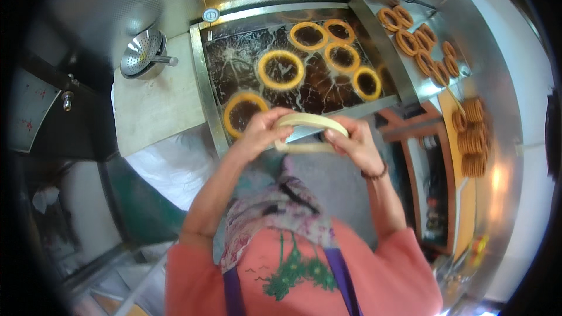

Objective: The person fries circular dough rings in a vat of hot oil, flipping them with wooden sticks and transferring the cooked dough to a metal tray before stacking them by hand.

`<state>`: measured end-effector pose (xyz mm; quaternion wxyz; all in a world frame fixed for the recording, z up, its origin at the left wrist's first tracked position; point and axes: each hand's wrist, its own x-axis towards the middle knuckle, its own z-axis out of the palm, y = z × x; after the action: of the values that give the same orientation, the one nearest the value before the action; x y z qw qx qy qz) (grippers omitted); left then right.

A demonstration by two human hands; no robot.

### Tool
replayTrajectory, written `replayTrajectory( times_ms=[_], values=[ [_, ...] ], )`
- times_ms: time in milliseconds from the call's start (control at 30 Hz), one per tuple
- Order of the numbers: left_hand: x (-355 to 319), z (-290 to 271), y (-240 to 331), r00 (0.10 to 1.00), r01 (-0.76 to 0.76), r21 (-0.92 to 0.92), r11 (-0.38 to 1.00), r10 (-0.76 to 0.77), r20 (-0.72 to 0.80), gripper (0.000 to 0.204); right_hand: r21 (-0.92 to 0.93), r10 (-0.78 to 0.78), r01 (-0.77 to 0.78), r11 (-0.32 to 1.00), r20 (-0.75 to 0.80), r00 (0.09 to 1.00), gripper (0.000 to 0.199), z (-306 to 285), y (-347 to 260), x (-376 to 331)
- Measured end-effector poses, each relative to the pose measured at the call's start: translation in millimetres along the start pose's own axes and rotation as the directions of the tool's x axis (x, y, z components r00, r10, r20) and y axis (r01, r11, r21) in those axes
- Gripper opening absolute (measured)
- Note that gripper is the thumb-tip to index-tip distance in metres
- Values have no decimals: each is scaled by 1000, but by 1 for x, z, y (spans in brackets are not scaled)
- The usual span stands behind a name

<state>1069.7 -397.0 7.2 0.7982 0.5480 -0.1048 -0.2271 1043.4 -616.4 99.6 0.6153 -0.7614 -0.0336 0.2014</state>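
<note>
Between my two hands is a pale ring of raw dough (311,119), held up over the near edge of the fryer. My left hand (257,133) has its fingers and thumb closed on the ring's left side. The opposite side is gripped by my right hand (357,142), a dark bead bracelet at that wrist. Several golden dough rings float apart in the dark bubbling oil of the rectangular fryer (202,79). Of these, one large ring (261,70) lies mid-left, and another ring (228,118) lies just beyond my left hand.
A perforated metal strainer (140,50) rests on the pale counter (155,105) at left. A dial thermometer (211,16) stands at the fryer's back-left corner. Browned rings (407,41) lie on a steel tray at right; stacked rings (473,140) stand nearer, beside a thin stick (455,99).
</note>
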Motion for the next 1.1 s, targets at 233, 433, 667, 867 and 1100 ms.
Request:
replayTrajectory(
  times_ms=[233, 433, 667, 867, 1100],
  values=[
    [99, -17, -31, 995, 70, 368, 927, -40, -88, 21, -215, -172, 216, 952, 209, 963, 23, -66, 55, 110],
    [135, -31, -70, 994, 84, 660, 746, -15, -109, 19, -357, -222, 325, 876, 299, 928, 18, -90, 113, 170],
    [134, -55, -92, 983, 125, 776, 618, 28, -181, 19, -383, -136, 338, 860, 466, 874, 20, -82, 149, 213],
    [85, -63, -54, 801, 141, 583, 800, 254, -542, 19, -645, -221, 434, 630, 386, 895, 17, -70, 189, 251],
    [-4, -72, -46, 436, 248, 529, 812, 394, -809, 13, -686, -375, 420, 595, 225, 899, 15, -62, 185, 260]
  ],
)
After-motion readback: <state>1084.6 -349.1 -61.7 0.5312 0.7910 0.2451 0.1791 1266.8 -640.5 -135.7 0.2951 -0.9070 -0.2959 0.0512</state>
